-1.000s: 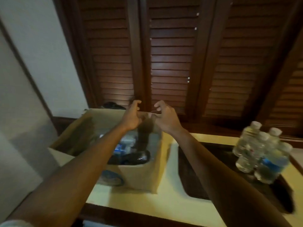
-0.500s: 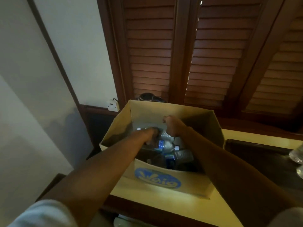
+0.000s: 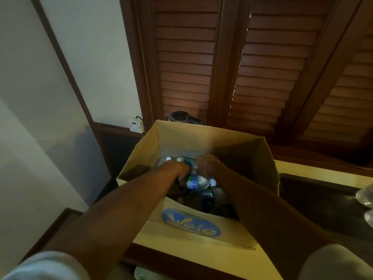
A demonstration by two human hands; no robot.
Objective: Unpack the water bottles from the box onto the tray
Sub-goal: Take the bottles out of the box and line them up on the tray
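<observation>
An open cardboard box [image 3: 201, 140] with a blue oval logo stands on the counter, with several clear water bottles lying inside. Both my hands are down in the box. My left hand [image 3: 177, 168] and my right hand [image 3: 207, 164] are closed side by side on a bottle [image 3: 184, 160] lying near the box's far wall. Below them lies another bottle with a blue label [image 3: 196, 183]. The dark tray [image 3: 323, 199] sits to the right of the box, with two bottles [image 3: 366, 196] cut off at the frame's right edge.
The yellow counter [image 3: 191, 257] runs along dark wooden louvred shutters [image 3: 222, 67]. A dark round object [image 3: 179, 117] sits behind the box. A white wall socket [image 3: 135, 124] is on the left wall.
My hands went from above the box's far edge down into the box and closed on a bottle. The view swung left, so the tray's bottles slid to the right edge.
</observation>
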